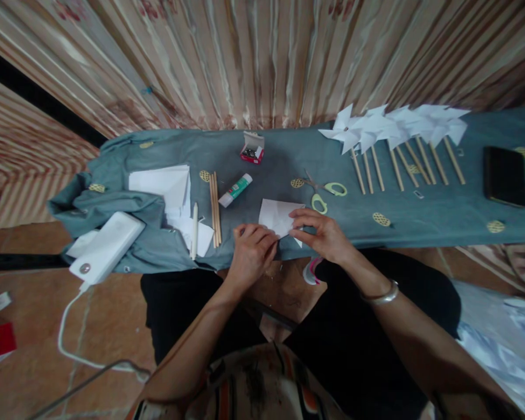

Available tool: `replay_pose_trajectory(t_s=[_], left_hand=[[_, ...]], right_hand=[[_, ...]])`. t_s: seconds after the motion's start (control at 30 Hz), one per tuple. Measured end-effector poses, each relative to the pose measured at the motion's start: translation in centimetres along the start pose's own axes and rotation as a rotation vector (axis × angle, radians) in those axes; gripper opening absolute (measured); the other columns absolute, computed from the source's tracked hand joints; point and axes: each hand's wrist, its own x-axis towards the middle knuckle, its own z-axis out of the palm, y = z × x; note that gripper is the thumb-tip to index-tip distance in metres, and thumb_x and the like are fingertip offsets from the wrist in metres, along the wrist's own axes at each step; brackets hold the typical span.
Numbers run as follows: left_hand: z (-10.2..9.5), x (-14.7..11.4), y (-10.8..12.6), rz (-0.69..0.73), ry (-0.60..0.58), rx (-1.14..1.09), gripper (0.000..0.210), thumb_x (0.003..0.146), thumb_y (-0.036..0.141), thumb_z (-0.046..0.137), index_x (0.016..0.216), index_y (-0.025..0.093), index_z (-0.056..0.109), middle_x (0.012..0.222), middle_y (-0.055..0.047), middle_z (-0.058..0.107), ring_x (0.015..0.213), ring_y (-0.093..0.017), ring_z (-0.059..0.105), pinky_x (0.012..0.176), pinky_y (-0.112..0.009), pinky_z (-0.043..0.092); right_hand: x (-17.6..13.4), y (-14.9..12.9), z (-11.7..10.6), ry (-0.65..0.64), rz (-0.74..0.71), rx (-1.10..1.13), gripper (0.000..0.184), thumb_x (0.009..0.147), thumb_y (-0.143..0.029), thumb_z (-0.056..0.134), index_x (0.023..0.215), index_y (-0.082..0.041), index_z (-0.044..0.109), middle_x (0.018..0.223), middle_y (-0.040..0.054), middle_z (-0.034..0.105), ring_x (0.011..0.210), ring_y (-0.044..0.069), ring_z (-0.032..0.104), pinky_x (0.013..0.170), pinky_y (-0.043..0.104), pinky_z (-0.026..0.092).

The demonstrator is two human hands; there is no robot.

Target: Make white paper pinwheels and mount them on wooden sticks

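Item under inspection: one sheet of paper (276, 214), lying at the near edge of the bench (437, 224), about midway between its ends and directly before the person. The left hand (252, 249) has its grip clasping the near left corner, fingers curled; the right hand (317, 232) has its grip on the right side, thumb and fingertips set against it. The force applied by either cannot be told. A pointed white corner shows below the right hand; whether it belongs to the same sheet is uncertain. Handling assessment: the paper should prove very light, thin and pliant, stiffer along any crease, easily torn or wrinkled, and inclined to slide on the smooth-looking cloth (280, 137). Recommended hold: a light pinch at the edges or corners, one hand steadying while the other works, with the middle left unpressed. Adjacent items noted: scissors (317, 188) just beyond the right hand, blades toward the far edge; a glue stick (235, 191) beyond the left hand; three or so sticks (216, 210) to its left; a pin box (252, 149), lid raised, nearer the far edge. Finished pinwheels (387, 129) lie along the far edge toward the right end, their vanes judged fragile.
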Motion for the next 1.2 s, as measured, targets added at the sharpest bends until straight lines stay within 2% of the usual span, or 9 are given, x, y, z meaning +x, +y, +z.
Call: replay_pose_trajectory(t_s=[0.17,0.43,0.7,1.2], left_hand=[[0.6,-0.1,0.3,0.022,-0.015,-0.027,0.025,0.095,0.022,0.052,0.117,0.021,0.064,0.102,-0.005,0.073,0.098,-0.021,0.058,0.087,-0.041,0.034],[1.1,-0.4,0.3,0.015,0.006,-0.029,0.021,0.096,0.022,0.052,0.11,0.02,0.067,0.103,-0.005,0.072,0.1,-0.021,0.057,0.088,-0.041,0.034],[1.2,-0.3,0.3,-0.001,0.04,-0.017,0.019,0.095,0.022,0.054,0.106,0.02,0.069,0.098,-0.005,0.072,0.097,-0.021,0.057,0.086,-0.04,0.034],[1.1,0.0,0.4,-0.025,0.007,-0.038,0.018,0.093,0.021,0.055,0.105,0.019,0.069,0.097,-0.005,0.071,0.096,-0.021,0.057,0.086,-0.041,0.035]], right_hand=[[0.3,-0.3,0.5,0.019,-0.013,-0.116,0.006,0.078,-0.021,0.068,0.072,-0.022,0.068,0.109,0.0079,0.07,0.102,0.023,0.066,0.094,0.042,0.049],[0.0,-1.1,0.7,0.043,-0.014,-0.221,0.003,0.079,-0.023,0.071,0.077,-0.021,0.07,0.108,0.0088,0.069,0.103,0.024,0.065,0.095,0.043,0.049],[0.0,-1.0,0.9,0.063,-0.021,-0.242,0.008,0.08,-0.024,0.069,0.073,-0.022,0.069,0.109,0.0086,0.069,0.103,0.025,0.064,0.096,0.045,0.048],[0.0,-1.2,1.0,0.068,-0.006,-0.236,0.008,0.081,-0.025,0.067,0.073,-0.021,0.068,0.109,0.0081,0.069,0.104,0.025,0.064,0.095,0.044,0.048]])
